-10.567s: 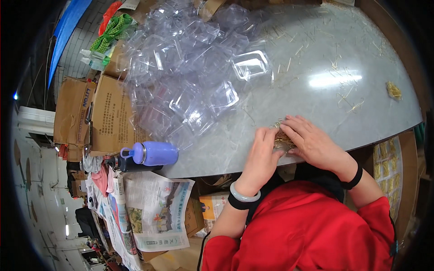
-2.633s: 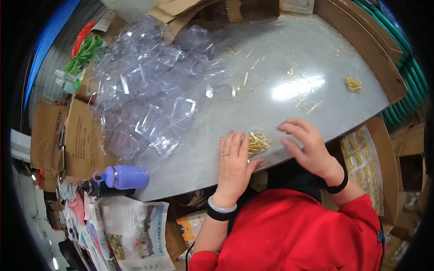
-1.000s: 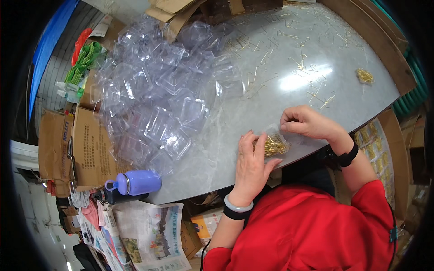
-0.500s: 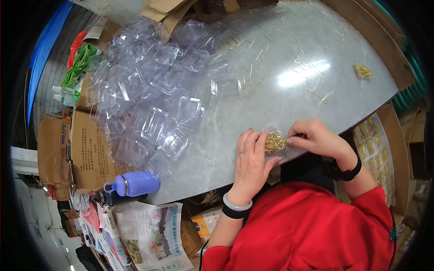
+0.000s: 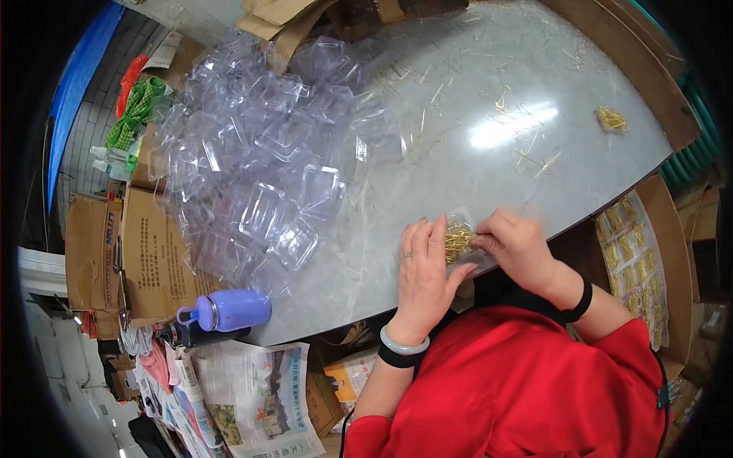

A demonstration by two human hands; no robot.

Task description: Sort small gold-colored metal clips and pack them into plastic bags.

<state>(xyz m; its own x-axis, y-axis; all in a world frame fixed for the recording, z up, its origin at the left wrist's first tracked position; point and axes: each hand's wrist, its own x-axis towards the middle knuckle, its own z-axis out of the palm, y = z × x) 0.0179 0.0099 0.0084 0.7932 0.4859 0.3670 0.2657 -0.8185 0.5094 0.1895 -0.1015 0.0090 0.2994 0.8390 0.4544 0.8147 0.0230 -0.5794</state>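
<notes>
A small clear plastic box (image 5: 463,221) lies at the near edge of the grey table (image 5: 458,114), with a bundle of thin gold pins (image 5: 458,240) in it. My left hand (image 5: 424,269) lies flat on the table, its fingertips touching the pins from the left. My right hand (image 5: 518,244) grips the box's right side with curled fingers. A big heap of empty clear plastic boxes (image 5: 259,168) covers the table's left part.
Loose gold pins (image 5: 527,156) lie scattered over the table, and a small gold clump (image 5: 611,118) sits at the far right. A purple bottle (image 5: 227,310) lies off the left edge, beside cardboard boxes (image 5: 145,252) and newspapers (image 5: 244,389). A carton of packed pins (image 5: 637,252) stands at right.
My hands with the box of pins have stayed at the near table edge. The right hand has closed in on the box, and the left has flattened beside the pins.
</notes>
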